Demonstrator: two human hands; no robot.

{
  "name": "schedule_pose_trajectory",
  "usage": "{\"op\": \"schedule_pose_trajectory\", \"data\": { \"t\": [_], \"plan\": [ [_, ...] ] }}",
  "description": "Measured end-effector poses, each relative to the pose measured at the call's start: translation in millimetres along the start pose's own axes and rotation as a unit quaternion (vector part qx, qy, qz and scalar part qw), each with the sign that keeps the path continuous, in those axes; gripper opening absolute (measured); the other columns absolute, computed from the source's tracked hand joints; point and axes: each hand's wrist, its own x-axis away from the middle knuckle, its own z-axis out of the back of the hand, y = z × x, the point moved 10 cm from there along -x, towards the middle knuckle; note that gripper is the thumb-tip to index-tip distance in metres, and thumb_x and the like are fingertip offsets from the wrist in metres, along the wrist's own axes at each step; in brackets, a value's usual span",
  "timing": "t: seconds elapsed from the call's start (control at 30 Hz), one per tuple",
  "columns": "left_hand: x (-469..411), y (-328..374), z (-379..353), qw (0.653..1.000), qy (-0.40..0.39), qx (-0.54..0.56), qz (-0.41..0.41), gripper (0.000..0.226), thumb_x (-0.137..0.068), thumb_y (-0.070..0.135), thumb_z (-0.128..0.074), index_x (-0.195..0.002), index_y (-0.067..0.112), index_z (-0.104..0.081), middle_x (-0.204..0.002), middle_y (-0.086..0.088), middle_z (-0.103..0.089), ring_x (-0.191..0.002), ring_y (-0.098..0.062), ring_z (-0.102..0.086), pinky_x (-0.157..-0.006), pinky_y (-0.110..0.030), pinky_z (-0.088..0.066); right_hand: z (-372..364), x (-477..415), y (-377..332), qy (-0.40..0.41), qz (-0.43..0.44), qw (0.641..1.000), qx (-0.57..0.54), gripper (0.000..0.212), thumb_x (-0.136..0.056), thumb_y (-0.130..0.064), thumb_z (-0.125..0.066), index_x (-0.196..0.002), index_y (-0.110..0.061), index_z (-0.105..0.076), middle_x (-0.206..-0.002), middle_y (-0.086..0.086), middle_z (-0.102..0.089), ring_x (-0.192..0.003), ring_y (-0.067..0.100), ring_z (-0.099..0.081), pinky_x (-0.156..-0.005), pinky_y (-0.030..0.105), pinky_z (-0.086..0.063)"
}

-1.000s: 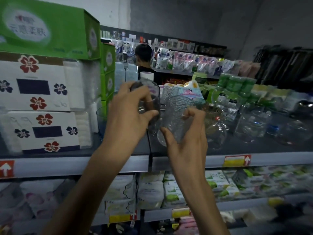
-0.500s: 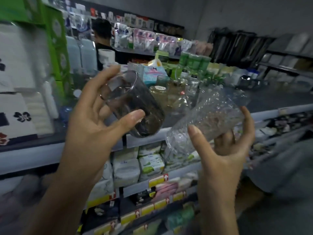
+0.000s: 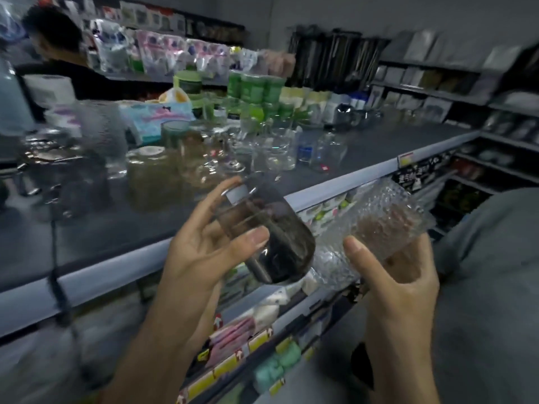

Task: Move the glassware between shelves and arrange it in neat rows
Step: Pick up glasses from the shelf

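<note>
Left hand (image 3: 204, 252): thumb across the front, fingers behind, gripping a smooth tinted glass (image 3: 271, 234), which is tilted. Right hand (image 3: 399, 284): thumb and curled fingers wrapped round a textured glass (image 3: 379, 225), also tilted. The glasses are side by side; can't tell if they touch. Both are held in the air just in front of the shelf edge (image 3: 116, 275), apart from the glassware (image 3: 268, 154) crowded on top.

The smoky tumbler (image 3: 268, 237) is smooth, glossy tinted glass. The pebbled tumbler (image 3: 379, 225) is clear glass, bumpy all over with a pressed pattern. The row of glasses (image 3: 271, 153) gleams slick and clear on the matt, dark grey shelf top (image 3: 379, 147). Shiny plastic film wraps the green packs (image 3: 253, 88).
</note>
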Motion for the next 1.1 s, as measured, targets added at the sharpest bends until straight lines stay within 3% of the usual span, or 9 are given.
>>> {"op": "schedule_pose_trajectory", "data": {
  "t": [0.1, 0.17, 0.27, 0.43, 0.53, 0.73, 0.9, 1.03, 1.1],
  "plan": [
    [-34.3, -38.3, -44.2, 1.0, -0.012, 0.005, 0.013, 0.076, -0.058, 0.024, -0.095, -0.129, 0.024, -0.07, -0.125, -0.01, -0.074, -0.119, -0.027, -0.07, -0.089, -0.03, -0.058, 30.9, -47.3, 9.1, -0.011, 0.01, 1.0, 0.005, 0.08, -0.065, -0.037, -0.092, -0.137, -0.018, -0.061, -0.127, 0.002, -0.072, -0.115, 0.019, -0.069, -0.085, 0.02, -0.058],
    [-55.6, -66.0, -75.5, 0.999, -0.022, 0.005, 0.022, 0.06, -0.059, 0.025, -0.091, -0.117, 0.023, -0.077, -0.122, -0.008, -0.075, -0.116, -0.026, -0.071, -0.087, -0.026, -0.058, 53.0, -78.4, 23.2, -0.025, 0.015, 0.999, 0.015, 0.073, -0.067, -0.036, -0.095, -0.133, -0.022, -0.065, -0.123, 0.0, -0.074, -0.114, 0.021, -0.07, -0.09, 0.03, -0.059],
    [-86.8, -96.5, -119.0, 0.999, -0.026, -0.001, 0.021, 0.066, -0.051, 0.031, -0.098, -0.114, 0.022, -0.078, -0.121, -0.008, -0.076, -0.115, -0.024, -0.072, -0.087, -0.025, -0.058, 83.3, -121.9, 37.1, -0.029, 0.02, 0.999, 0.025, 0.078, -0.065, -0.046, -0.093, -0.135, -0.028, -0.064, -0.128, -0.002, -0.072, -0.122, 0.024, -0.067, -0.106, 0.048, -0.05],
    [-135.8, -132.6, -185.9, 0.997, -0.064, -0.031, 0.01, 0.063, -0.067, 0.025, -0.085, -0.128, 0.018, -0.07, -0.127, -0.007, -0.073, -0.122, -0.024, -0.068, -0.095, -0.029, -0.056, 105.7, -191.5, 39.9, -0.063, 0.04, 0.997, 0.017, 0.07, -0.068, -0.022, -0.088, -0.134, -0.026, -0.065, -0.123, -0.006, -0.074, -0.115, 0.014, -0.071, -0.091, 0.025, -0.058],
    [-162.7, -156.6, -220.6, 0.996, -0.079, -0.049, 0.008, 0.066, -0.069, 0.026, -0.085, -0.132, 0.021, -0.067, -0.131, -0.005, -0.071, -0.125, -0.024, -0.066, -0.097, -0.03, -0.055, 120.3, -237.1, 48.0, -0.071, 0.047, 0.996, 0.021, 0.067, -0.068, -0.019, -0.089, -0.131, -0.031, -0.067, -0.124, -0.011, -0.074, -0.115, 0.009, -0.07, -0.091, 0.022, -0.057],
    [-226.7, -206.4, -286.7, 0.993, -0.091, -0.072, -0.014, 0.058, -0.071, 0.03, -0.082, -0.127, 0.032, -0.07, -0.132, -0.002, -0.071, -0.125, -0.023, -0.067, -0.111, -0.049, -0.043, 155.4, -337.2, 78.7, -0.07, 0.04, 0.996, 0.036, 0.071, -0.068, -0.02, -0.092, -0.132, -0.035, -0.066, -0.123, -0.017, -0.073, -0.114, 0.003, -0.069, -0.09, 0.015, -0.054],
    [-301.8, -250.1, -334.6, 0.992, -0.066, -0.097, -0.049, 0.056, -0.073, 0.044, -0.076, -0.128, 0.042, -0.065, -0.125, 0.002, -0.074, -0.117, -0.021, -0.071, -0.098, -0.048, -0.053, 169.4, -438.3, 101.3, -0.093, 0.047, 0.993, 0.05, 0.069, -0.065, -0.025, -0.092, -0.13, -0.035, -0.068, -0.12, -0.017, -0.074, -0.112, 0.005, -0.07, -0.093, 0.02, -0.056],
    [-362.4, -269.4, -364.6, 0.991, -0.048, -0.114, -0.053, 0.043, -0.077, 0.05, -0.078, -0.119, 0.053, -0.066, -0.119, 0.009, -0.075, -0.11, -0.015, -0.073, -0.082, -0.031, -0.061, 169.2, -517.2, 117.9, -0.116, 0.015, 0.992, 0.04, 0.068, -0.06, -0.036, -0.092, -0.124, -0.04, -0.069, -0.118, -0.02, -0.074, -0.112, 0.002, -0.069, -0.097, 0.036, -0.057],
    [-389.2, -280.1, -369.5, 0.993, -0.013, -0.106, -0.047, 0.043, -0.077, 0.053, -0.079, -0.118, 0.05, -0.067, -0.114, 0.008, -0.076, -0.107, -0.017, -0.074, -0.082, -0.037, -0.061, 165.5, -550.6, 122.7, -0.141, 0.014, 0.989, 0.031, 0.06, -0.06, -0.035, -0.09, -0.116, -0.045, -0.071, -0.11, -0.024, -0.075, -0.104, -0.002, -0.071, -0.093, 0.034, -0.057]
  ]
}}
